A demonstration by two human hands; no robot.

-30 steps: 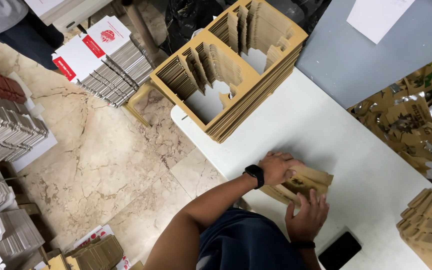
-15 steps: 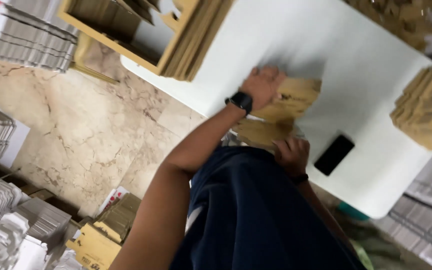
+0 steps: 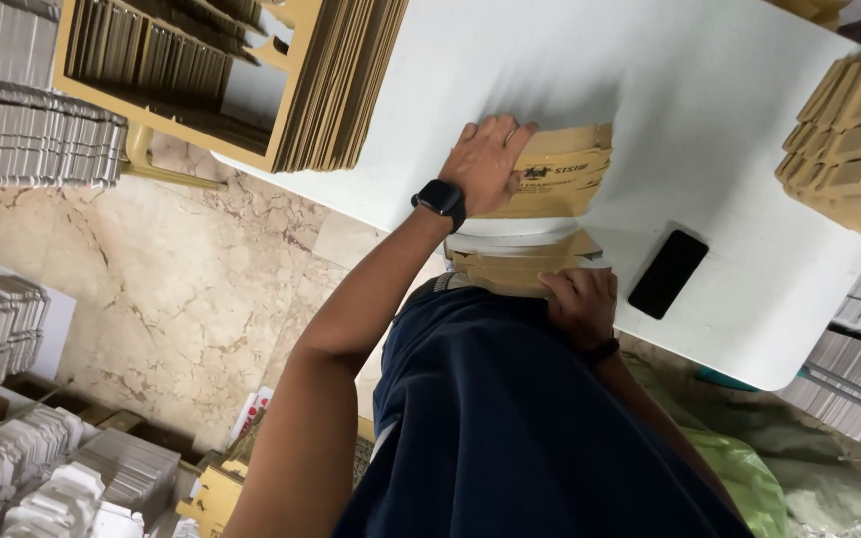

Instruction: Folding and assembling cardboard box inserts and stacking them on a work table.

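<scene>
My left hand [image 3: 490, 159], with a black watch on the wrist, lies flat on a small stack of folded brown cardboard boxes [image 3: 565, 169] on the white table [image 3: 650, 80]. My right hand [image 3: 580, 304] grips another flat brown cardboard piece [image 3: 515, 267] at the table's near edge, close against my dark blue shirt. The two cardboard lots lie a short way apart.
A black phone [image 3: 668, 274] lies on the table right of my hands. A pile of folded brown boxes [image 3: 849, 149] sits at the far right, and a tall stack of die-cut cardboard sheets [image 3: 251, 80] at top left. White flat packs [image 3: 42, 130] stand on the marble floor.
My right hand has come off the stack on the table and now holds a cardboard piece at the near edge. My left hand stays on the stack. The view has tilted down.
</scene>
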